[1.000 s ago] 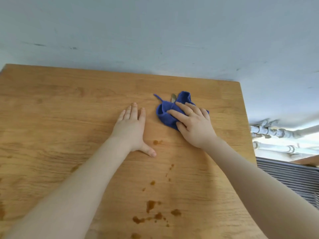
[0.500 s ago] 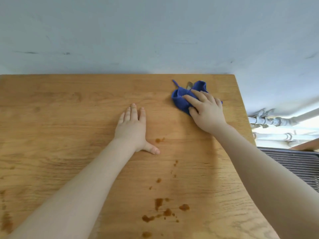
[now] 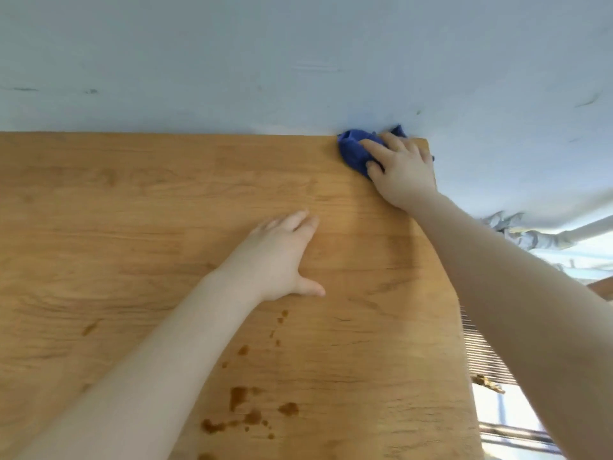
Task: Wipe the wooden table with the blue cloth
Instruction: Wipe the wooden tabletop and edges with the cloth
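The wooden table (image 3: 132,227) fills the lower left of the head view. A bunched blue cloth (image 3: 353,151) lies at the table's far right corner, against the wall. My right hand (image 3: 403,171) presses down on the cloth with its fingers spread over it and its thumb at the near side; most of the cloth is hidden under the hand. My left hand (image 3: 277,257) rests flat on the bare wood near the middle, fingers together, thumb out to the right. Brown spill spots (image 3: 245,406) dot the wood near the front.
A pale blue wall (image 3: 298,61) stands right behind the table's far edge. To the right, past the table's side edge, are white pipes (image 3: 547,237) and a ribbed grille (image 3: 481,353).
My right hand has pushed the blue cloth away and to the right, up to the far right corner by the wall. My left hand stays flat on the wood.
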A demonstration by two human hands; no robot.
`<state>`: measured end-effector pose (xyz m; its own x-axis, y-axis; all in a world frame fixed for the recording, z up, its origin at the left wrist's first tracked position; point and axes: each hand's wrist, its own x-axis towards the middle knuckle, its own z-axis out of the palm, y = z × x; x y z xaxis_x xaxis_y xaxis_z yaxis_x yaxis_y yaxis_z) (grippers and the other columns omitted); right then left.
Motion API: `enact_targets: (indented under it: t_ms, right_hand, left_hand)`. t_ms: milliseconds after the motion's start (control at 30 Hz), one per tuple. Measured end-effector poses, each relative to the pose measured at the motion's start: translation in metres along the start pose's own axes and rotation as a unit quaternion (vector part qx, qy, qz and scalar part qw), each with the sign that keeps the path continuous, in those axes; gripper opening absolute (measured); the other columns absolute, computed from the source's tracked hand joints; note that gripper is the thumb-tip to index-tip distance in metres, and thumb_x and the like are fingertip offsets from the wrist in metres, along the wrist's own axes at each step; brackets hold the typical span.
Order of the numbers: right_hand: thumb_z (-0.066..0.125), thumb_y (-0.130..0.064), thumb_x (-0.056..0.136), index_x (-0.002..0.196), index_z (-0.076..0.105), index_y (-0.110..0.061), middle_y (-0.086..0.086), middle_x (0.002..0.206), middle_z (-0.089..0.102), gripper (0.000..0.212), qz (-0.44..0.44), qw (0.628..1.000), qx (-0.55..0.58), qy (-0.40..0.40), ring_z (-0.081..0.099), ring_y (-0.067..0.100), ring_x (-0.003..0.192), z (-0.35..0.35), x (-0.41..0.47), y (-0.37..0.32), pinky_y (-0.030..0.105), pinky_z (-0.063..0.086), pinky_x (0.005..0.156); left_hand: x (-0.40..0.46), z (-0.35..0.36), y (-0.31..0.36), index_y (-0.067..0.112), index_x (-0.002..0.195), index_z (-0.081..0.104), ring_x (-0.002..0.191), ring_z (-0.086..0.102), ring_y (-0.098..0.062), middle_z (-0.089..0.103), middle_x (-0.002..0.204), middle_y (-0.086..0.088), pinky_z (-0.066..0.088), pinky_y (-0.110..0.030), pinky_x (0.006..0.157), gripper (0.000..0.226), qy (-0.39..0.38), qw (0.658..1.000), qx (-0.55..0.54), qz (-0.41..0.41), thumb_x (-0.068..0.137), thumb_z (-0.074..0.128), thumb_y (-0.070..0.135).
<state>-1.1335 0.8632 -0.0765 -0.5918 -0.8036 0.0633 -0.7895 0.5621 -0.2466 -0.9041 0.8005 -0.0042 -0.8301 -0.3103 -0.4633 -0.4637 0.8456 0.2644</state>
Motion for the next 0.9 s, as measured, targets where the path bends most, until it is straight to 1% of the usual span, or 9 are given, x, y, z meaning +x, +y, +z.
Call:
enact_targets:
  t_ms: [133, 233, 333, 433, 500, 600, 733, 833, 900]
  right_hand:
    - [0.032, -0.041, 0.080, 0.121, 0.057, -0.035, -0.003, 0.134, 0.052, 0.049, -0.046, 0.998, 0.048, 0.016, 0.043, 0.024, 0.125, -0.012, -0.064, 0.015, 0.040, 0.029, 0.098]
    - [0.032, -0.043, 0.078, 0.119, 0.058, -0.036, -0.006, 0.132, 0.053, 0.049, -0.064, 0.995, 0.073, 0.000, 0.044, 0.022, 0.125, -0.015, -0.063, 0.030, 0.039, 0.029, 0.099]
    - [0.031, -0.042, 0.081, 0.125, 0.056, -0.031, 0.001, 0.136, 0.051, 0.051, -0.051, 0.997, 0.059, 0.011, 0.041, 0.027, 0.127, -0.013, -0.025, 0.045, 0.042, 0.028, 0.103]
    - [0.034, -0.034, 0.089, 0.131, 0.051, -0.025, 0.010, 0.142, 0.045, 0.046, -0.033, 0.999, -0.004, -0.003, 0.036, 0.034, 0.131, -0.009, -0.010, 0.047, 0.046, 0.022, 0.108]
    - [0.036, -0.032, 0.091, 0.129, 0.052, -0.024, 0.012, 0.141, 0.046, 0.043, -0.056, 0.998, 0.002, -0.017, 0.037, 0.037, 0.130, -0.013, -0.031, 0.041, 0.048, 0.024, 0.106]
    - [0.039, -0.037, 0.084, 0.120, 0.060, -0.026, 0.009, 0.129, 0.057, 0.043, -0.111, 0.994, 0.016, -0.011, 0.050, 0.037, 0.120, -0.024, -0.103, 0.029, 0.050, 0.036, 0.098]
    - [0.039, -0.040, 0.087, 0.125, 0.054, -0.035, 0.004, 0.134, 0.055, 0.042, -0.167, 0.983, 0.011, -0.070, 0.049, 0.032, 0.123, -0.028, -0.182, 0.015, 0.049, 0.033, 0.103]
    - [0.036, -0.042, 0.089, 0.127, 0.053, -0.035, 0.003, 0.137, 0.052, 0.042, -0.242, 0.964, -0.011, -0.110, 0.048, 0.031, 0.124, -0.028, -0.162, 0.030, 0.047, 0.037, 0.100]
    - [0.033, -0.044, 0.090, 0.129, 0.052, -0.033, 0.004, 0.139, 0.049, 0.044, -0.211, 0.973, -0.019, -0.090, 0.045, 0.032, 0.127, -0.028, -0.132, 0.035, 0.048, 0.036, 0.102]
  left_hand:
    - [0.010, 0.013, 0.030, 0.013, 0.150, -0.006, 0.145, -0.006, -0.025, -0.015, 0.157, -0.010, -0.003, -0.035, 0.116, 0.125, -0.007, 0.998, 0.047, -0.043, 0.063, 0.068, 0.066]
    - [0.017, 0.019, 0.042, 0.007, 0.149, -0.008, 0.145, -0.007, -0.029, -0.015, 0.155, -0.017, -0.001, -0.036, 0.117, 0.133, -0.013, 0.995, 0.076, -0.070, 0.058, 0.071, 0.066]
    - [0.017, 0.023, 0.039, 0.012, 0.148, -0.012, 0.145, -0.012, -0.025, -0.021, 0.155, -0.013, -0.002, -0.034, 0.116, 0.134, -0.013, 0.995, 0.058, -0.077, 0.058, 0.070, 0.067]
    - [0.013, 0.026, 0.037, 0.015, 0.148, -0.015, 0.144, -0.014, -0.021, -0.023, 0.154, -0.009, -0.006, -0.035, 0.116, 0.133, -0.014, 0.995, 0.059, -0.083, 0.058, 0.065, 0.071]
    - [0.012, 0.027, 0.039, 0.015, 0.149, -0.012, 0.145, -0.011, -0.021, -0.020, 0.155, -0.009, -0.007, -0.036, 0.116, 0.132, -0.009, 0.994, 0.072, -0.085, 0.057, 0.066, 0.072]
    - [0.011, 0.026, 0.040, 0.017, 0.149, -0.008, 0.145, -0.009, -0.019, -0.017, 0.157, -0.006, -0.006, -0.038, 0.116, 0.131, -0.004, 0.993, 0.062, -0.096, 0.057, 0.069, 0.070]
    - [0.009, 0.026, 0.040, 0.019, 0.150, -0.007, 0.145, -0.008, -0.018, -0.017, 0.157, -0.004, -0.003, -0.039, 0.118, 0.131, 0.002, 0.993, 0.051, -0.107, 0.057, 0.071, 0.068]
    - [0.011, 0.025, 0.046, 0.020, 0.149, -0.009, 0.145, -0.008, -0.021, -0.018, 0.157, -0.003, -0.001, -0.040, 0.117, 0.132, 0.001, 0.989, 0.059, -0.139, 0.057, 0.072, 0.067]
    - [0.011, 0.027, 0.047, 0.021, 0.148, -0.012, 0.145, -0.012, -0.026, -0.025, 0.155, -0.006, -0.002, -0.042, 0.117, 0.134, 0.010, 0.984, 0.046, -0.171, 0.056, 0.074, 0.066]
